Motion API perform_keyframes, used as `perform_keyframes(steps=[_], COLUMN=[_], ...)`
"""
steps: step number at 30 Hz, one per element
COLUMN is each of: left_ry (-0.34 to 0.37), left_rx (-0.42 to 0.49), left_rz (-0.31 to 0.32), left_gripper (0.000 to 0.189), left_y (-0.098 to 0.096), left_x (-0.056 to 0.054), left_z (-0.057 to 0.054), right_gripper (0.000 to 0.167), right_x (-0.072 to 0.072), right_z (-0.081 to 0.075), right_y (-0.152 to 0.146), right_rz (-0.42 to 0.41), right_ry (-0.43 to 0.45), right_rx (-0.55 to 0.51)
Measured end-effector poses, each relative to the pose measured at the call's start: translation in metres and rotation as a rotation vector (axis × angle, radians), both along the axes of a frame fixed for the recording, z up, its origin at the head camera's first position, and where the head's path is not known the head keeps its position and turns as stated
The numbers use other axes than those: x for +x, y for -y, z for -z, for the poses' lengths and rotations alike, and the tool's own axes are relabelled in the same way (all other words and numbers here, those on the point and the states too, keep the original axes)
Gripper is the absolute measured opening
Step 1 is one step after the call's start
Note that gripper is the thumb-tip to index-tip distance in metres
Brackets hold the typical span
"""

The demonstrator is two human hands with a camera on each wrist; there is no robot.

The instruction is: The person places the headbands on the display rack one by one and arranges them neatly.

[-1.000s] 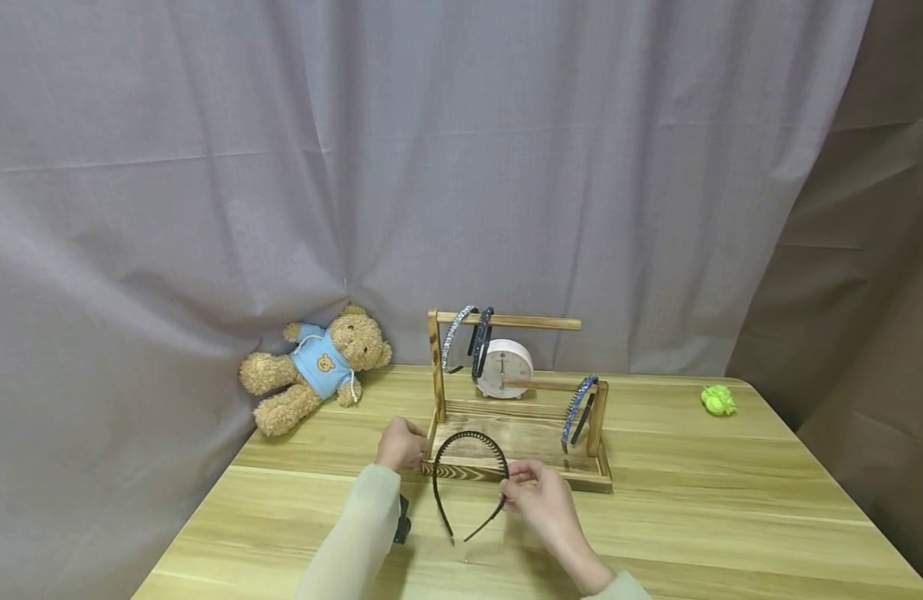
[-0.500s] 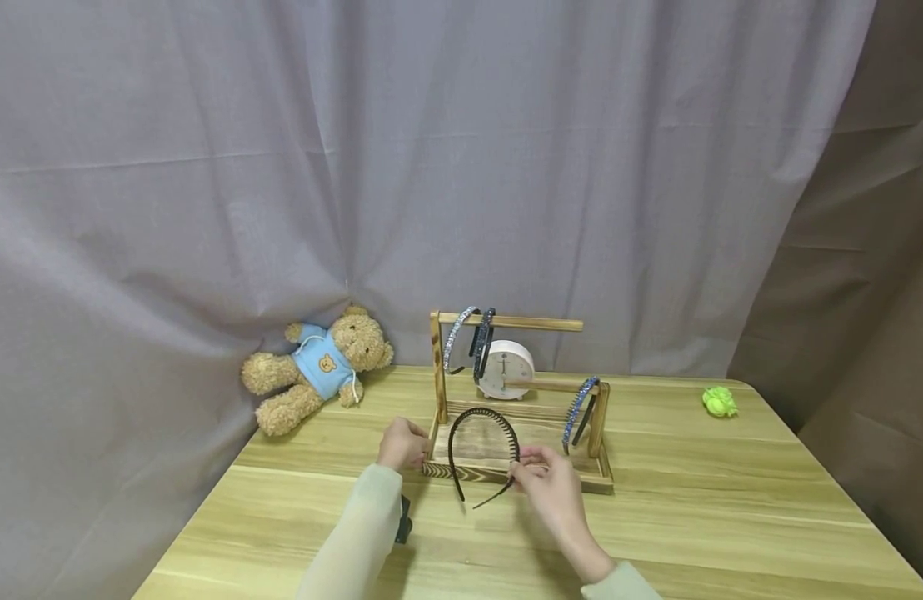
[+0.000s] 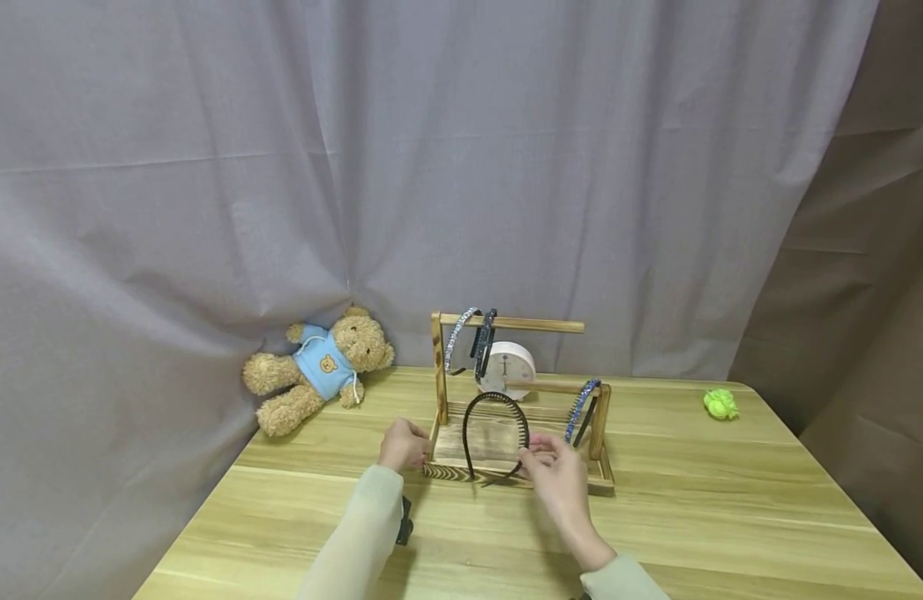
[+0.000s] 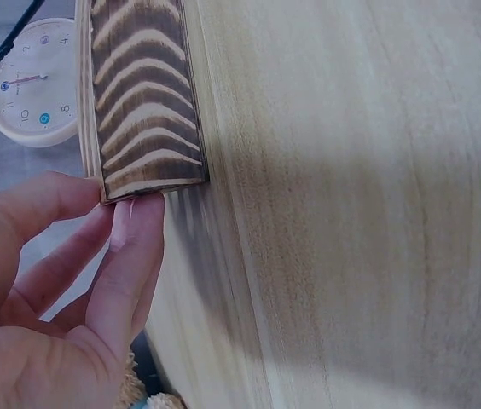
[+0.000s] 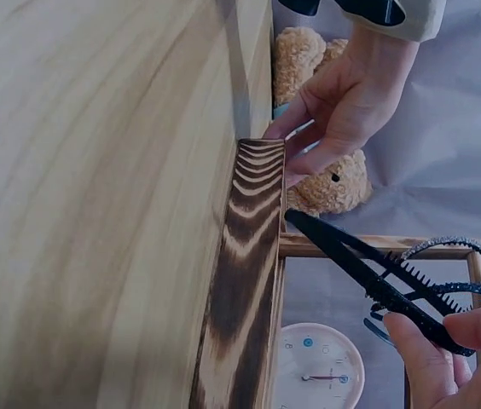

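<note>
My right hand (image 3: 559, 479) pinches the right side of a black toothed headband (image 3: 466, 442), held up with its arch on top in front of a wooden rack (image 3: 450, 472). My left hand (image 3: 403, 444) holds the rack's front left corner; the left wrist view has its fingertips against the striped end. On the rack's upper bar hang a silver glittery headband (image 3: 456, 337) and a dark one (image 3: 486, 348). A blue headband (image 3: 581, 410) hangs from the lower bar, at the right post. In the right wrist view, the black headband (image 5: 343, 253) slants from thumb and fingers toward the rack.
Behind the rack stands a white round clock (image 3: 510, 364). A teddy bear (image 3: 326, 362) in a blue top leans at the back left of the wooden table (image 3: 701, 517). Far right lies a bright green object (image 3: 720, 404). A grey curtain (image 3: 461, 167) hangs behind.
My right hand has moved the black headband up, away from me and to the right, so it now overlaps the rack's tray more. My left hand has stayed at the corner.
</note>
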State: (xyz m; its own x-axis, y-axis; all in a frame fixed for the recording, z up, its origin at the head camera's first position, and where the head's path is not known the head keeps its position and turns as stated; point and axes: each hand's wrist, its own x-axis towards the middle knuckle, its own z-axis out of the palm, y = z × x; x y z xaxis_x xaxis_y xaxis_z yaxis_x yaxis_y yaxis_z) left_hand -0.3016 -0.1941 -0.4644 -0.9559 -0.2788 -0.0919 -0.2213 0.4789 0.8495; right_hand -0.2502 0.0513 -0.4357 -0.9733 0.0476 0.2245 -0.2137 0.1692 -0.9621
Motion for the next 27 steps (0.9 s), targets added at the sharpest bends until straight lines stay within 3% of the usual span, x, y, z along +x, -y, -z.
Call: perform_keyframes(steps=[27], left_ry=[0.005], left_rx=[0.008], left_rz=[-0.001], left_gripper=[0.011], left_y=[0.0], left_x=[0.001], left_z=[-0.001], right_gripper=[0.022], right_x=[-0.022], right_z=[-0.002], right_y=[0.0], right_rz=[0.107], right_ry=[-0.057], right_rx=[0.059])
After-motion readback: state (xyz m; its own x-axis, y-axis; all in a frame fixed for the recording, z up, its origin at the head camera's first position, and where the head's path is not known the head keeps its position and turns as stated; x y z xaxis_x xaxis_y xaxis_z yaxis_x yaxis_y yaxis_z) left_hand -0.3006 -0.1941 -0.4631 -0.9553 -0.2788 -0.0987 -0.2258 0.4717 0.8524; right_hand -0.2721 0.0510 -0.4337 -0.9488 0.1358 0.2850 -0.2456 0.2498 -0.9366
